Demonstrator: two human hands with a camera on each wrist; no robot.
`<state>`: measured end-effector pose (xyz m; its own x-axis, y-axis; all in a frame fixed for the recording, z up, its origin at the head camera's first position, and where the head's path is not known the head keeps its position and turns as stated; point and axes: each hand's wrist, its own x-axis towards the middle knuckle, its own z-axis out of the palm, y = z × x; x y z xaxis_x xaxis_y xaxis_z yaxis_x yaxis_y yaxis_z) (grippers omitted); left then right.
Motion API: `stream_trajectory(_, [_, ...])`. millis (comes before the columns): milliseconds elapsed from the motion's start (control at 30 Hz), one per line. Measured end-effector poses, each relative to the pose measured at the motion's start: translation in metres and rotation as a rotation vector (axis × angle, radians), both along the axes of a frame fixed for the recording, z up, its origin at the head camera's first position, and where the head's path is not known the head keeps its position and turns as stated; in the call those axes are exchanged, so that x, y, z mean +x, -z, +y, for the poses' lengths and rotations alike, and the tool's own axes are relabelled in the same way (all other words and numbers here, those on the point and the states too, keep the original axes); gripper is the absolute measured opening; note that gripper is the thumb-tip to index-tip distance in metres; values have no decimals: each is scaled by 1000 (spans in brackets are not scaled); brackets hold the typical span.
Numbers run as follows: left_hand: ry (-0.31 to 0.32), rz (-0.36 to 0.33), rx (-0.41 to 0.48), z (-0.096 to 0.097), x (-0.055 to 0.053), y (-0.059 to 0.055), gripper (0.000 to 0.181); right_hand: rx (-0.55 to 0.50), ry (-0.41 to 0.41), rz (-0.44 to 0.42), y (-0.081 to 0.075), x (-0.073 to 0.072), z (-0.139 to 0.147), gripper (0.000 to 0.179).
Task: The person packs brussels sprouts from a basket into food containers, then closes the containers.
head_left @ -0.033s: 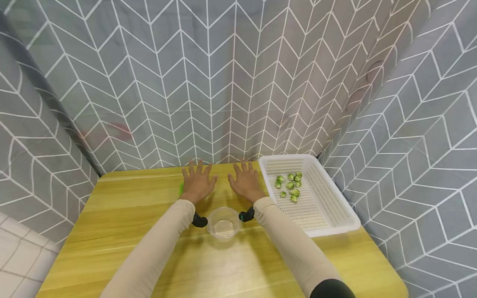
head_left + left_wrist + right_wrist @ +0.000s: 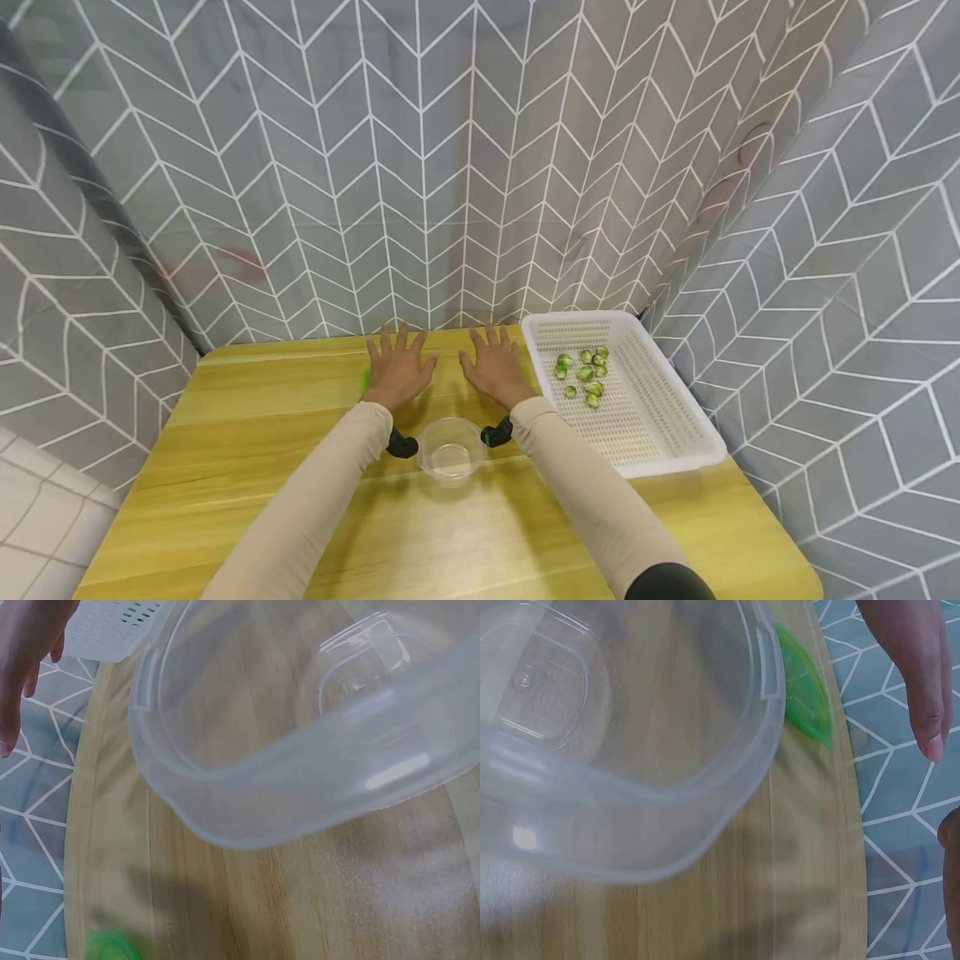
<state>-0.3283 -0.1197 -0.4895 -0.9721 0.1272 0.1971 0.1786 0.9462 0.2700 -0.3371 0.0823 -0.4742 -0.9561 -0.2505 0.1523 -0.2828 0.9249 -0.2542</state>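
Observation:
My left hand (image 2: 399, 369) is held out over the far part of the table with its fingers straight and spread, holding nothing. To its right, my right hand (image 2: 497, 367) takes the same pose, also holding nothing. A clear plastic bowl (image 2: 452, 451) stands between the two wrists, nearer to me. It fills much of both wrist views and looks bare inside. Beside the left hand, and mostly behind it, lies a green leaf-shaped item (image 2: 802, 690); only a sliver shows in the head view. Whether the palms touch the tabletop, I cannot tell.
A white perforated plastic basket (image 2: 637, 433) sits at the right of the wooden table (image 2: 225, 450). Several Brussels sprouts (image 2: 585, 374) lie in its far left part. Grey patterned curtains (image 2: 420, 167) hang behind the table and along both sides.

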Motion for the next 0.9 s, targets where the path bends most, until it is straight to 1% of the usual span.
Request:
stream_trajectory(167, [13,11,20,3,1,0,63,-14,-9,4,1,1,3,59])
stream_trajectory(233, [23,50,42,5,3,0,61,-28,-19,12,0,1,4,60])
stream_trajectory(300, [33,123,74,5,6,0,57,-48,-31,18,-1,1,6,60])
stream_trajectory(367, [46,208,127,5,13,1,49,-65,-41,40,-3,-1,9,58])
stream_trajectory(433, [52,278,199,5,24,3,38,-80,-44,69,-7,-2,15,56])
stream_trajectory(500, [51,300,293,5,38,6,26,-114,-49,110,-11,-3,23,52])
stream_trajectory(567, [36,252,414,4,56,9,20,-175,-48,146,-19,-3,35,46])
stream_trajectory(600, [27,212,466,3,64,12,22,-217,-50,157,-22,-2,43,43])
stream_trajectory(700, [-6,45,627,0,92,25,34,-367,-40,197,-31,0,69,34])
stream_trajectory(733, [-20,-12,669,-2,102,29,38,-410,-30,209,-33,0,78,32])
stream_trajectory(800, [-40,-96,734,-3,117,39,43,-479,-7,231,-34,-1,96,29])
stream_trajectory(833, [-48,-130,769,-3,125,44,44,-510,6,237,-34,-1,105,28])
stream_trajectory(900, [-45,-181,841,-2,136,52,47,-562,43,221,-33,0,122,27])
